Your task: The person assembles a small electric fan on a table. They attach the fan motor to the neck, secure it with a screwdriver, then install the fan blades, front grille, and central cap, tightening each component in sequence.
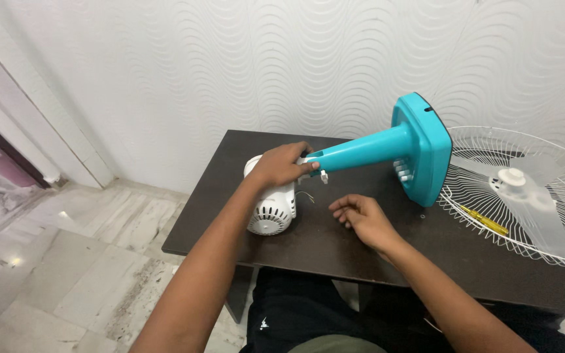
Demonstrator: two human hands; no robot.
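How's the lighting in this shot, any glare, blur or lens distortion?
Head view: soft, even light; the marble floor shows a small glare spot at the far left. The left hand on the white fan motor and the right hand look sharp, no motion blur. Mild wide-angle stretching towards the edges, seen in the white fan grille.
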